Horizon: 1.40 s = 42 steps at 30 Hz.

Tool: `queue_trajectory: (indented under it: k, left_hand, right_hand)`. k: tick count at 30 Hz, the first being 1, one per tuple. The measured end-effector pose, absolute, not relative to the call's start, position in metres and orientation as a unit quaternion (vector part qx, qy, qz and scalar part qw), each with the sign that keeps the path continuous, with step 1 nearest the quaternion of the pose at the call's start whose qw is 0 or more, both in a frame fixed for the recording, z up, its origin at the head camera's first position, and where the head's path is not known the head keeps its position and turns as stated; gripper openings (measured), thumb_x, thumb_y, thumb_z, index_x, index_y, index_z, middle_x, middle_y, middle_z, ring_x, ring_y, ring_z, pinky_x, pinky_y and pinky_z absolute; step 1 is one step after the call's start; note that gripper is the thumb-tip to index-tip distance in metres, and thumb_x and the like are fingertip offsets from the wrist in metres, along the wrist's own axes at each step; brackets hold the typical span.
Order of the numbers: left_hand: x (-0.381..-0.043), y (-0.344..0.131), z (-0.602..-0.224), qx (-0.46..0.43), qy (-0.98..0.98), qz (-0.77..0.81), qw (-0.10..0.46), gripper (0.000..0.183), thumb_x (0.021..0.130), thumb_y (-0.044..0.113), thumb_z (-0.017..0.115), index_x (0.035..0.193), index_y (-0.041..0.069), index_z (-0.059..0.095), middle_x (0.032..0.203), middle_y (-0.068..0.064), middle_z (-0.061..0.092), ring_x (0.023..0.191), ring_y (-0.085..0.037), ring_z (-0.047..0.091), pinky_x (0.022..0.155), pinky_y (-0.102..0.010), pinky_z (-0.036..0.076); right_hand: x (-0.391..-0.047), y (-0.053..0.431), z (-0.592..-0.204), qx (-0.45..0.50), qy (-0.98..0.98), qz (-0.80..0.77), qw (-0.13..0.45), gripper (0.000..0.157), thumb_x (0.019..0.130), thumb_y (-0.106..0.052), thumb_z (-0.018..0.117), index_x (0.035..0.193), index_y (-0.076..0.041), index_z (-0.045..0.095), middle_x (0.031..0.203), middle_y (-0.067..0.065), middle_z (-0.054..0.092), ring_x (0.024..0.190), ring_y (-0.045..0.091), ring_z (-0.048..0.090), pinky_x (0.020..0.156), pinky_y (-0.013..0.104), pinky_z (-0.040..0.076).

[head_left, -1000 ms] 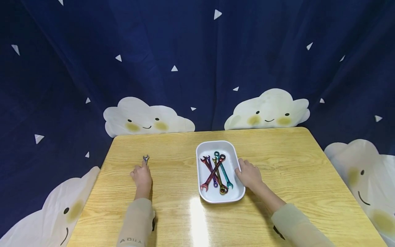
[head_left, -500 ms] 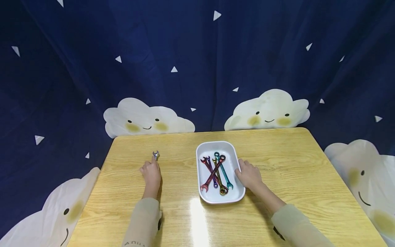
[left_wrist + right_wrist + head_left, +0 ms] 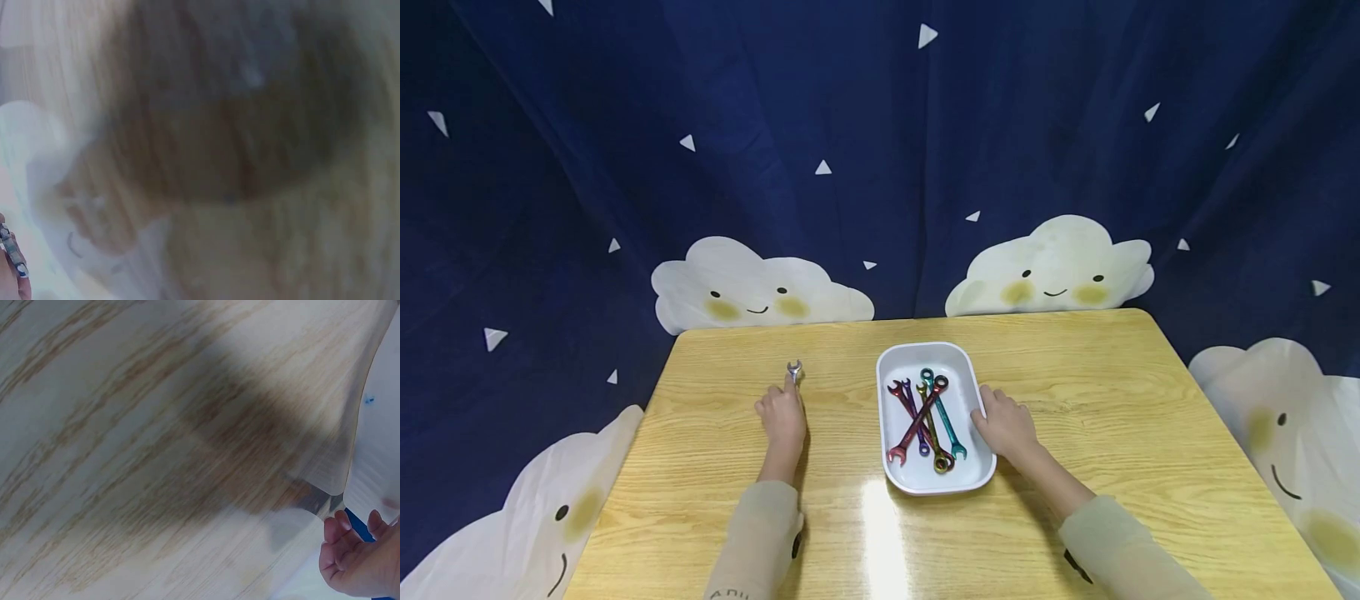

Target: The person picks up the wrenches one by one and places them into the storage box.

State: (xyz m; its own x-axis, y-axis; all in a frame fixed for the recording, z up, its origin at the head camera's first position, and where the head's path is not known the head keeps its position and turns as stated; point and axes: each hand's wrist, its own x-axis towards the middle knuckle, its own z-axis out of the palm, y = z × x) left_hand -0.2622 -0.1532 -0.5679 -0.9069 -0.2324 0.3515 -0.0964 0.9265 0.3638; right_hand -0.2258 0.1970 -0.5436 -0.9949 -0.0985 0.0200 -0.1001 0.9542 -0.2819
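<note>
My left hand (image 3: pixel 783 414) grips a silver open-end wrench (image 3: pixel 794 369) left of the tray, its jaw end poking out past the index finger and the rest hidden by the hand. In the left wrist view, the wrench (image 3: pixel 14 251) crosses the fingers at the left edge. To the right, my right hand (image 3: pixel 1006 423) holds the right rim of a white tray (image 3: pixel 886 417), thumb over the edge. Inside it lie several coloured combination wrenches, among them a teal one (image 3: pixel 948 423), a red one (image 3: pixel 917 422) lying across others, and a small purple one (image 3: pixel 924 448).
Everything stands on a light wooden table (image 3: pixel 1097 392). A dark blue curtain (image 3: pixel 880 125) with cloud faces hangs right behind its back edge and down both sides. A bright light reflection (image 3: pixel 880 533) lies in front of the tray.
My left hand has moved right and slightly away from me with the wrench, nearer the tray. The right hand, the tray and the wrenches in it have stayed put.
</note>
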Motion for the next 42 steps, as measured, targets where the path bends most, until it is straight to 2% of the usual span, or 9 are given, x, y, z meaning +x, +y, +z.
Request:
queue_trajectory:
  k: [6,14,25,33,42]
  left_hand:
    - [-0.263,-0.145,-0.564,0.075,-0.955,-0.182,0.221,0.031,0.088,0.013,0.056,0.117,0.001,0.058,0.079,-0.023,0.055,0.067,-0.036,0.052,0.061,-0.042,0.036]
    - [-0.263,-0.135,-0.561,0.051,-0.948,-0.192,0.246,0.029,0.085,0.010,0.060,0.113,0.000,0.060,0.074,-0.021,0.054,0.063,-0.033,0.051,0.057,-0.044,0.042]
    - [-0.264,-0.114,-0.549,0.014,-0.941,-0.192,0.280,0.028,0.086,0.012,0.058,0.111,0.000,0.062,0.074,-0.020,0.055,0.061,-0.032,0.052,0.055,-0.041,0.042]
    - [-0.260,-0.100,-0.545,-0.001,-0.944,-0.198,0.264,0.029,0.087,0.014,0.057,0.113,0.001,0.061,0.077,-0.018,0.057,0.065,-0.030,0.053,0.059,-0.039,0.042]
    - [-0.256,-0.082,-0.540,-0.026,-0.941,-0.196,0.276,0.030,0.083,0.011,0.062,0.111,0.002,0.062,0.073,-0.016,0.056,0.061,-0.028,0.052,0.056,-0.039,0.041]
  right_hand:
    - [-0.226,0.197,-0.543,0.052,-0.989,0.142,0.007,0.032,0.087,-0.028,0.045,0.106,-0.002,0.048,0.091,0.016,0.055,0.081,0.033,0.055,0.066,0.047,0.042]
    - [-0.226,0.197,-0.542,0.050,-0.989,0.142,0.001,0.032,0.087,-0.028,0.045,0.106,-0.002,0.049,0.092,0.016,0.055,0.082,0.034,0.055,0.067,0.048,0.042]
    - [-0.225,0.196,-0.541,0.050,-0.988,0.143,0.001,0.033,0.087,-0.028,0.045,0.107,-0.002,0.049,0.092,0.016,0.055,0.082,0.033,0.055,0.067,0.048,0.042]
    - [-0.225,0.196,-0.541,0.047,-0.988,0.144,-0.003,0.033,0.087,-0.028,0.045,0.108,-0.002,0.049,0.093,0.017,0.055,0.083,0.034,0.055,0.068,0.048,0.042]
    - [-0.226,0.196,-0.543,0.047,-0.989,0.142,-0.003,0.035,0.087,-0.029,0.044,0.109,-0.002,0.048,0.095,0.018,0.055,0.085,0.034,0.055,0.069,0.049,0.042]
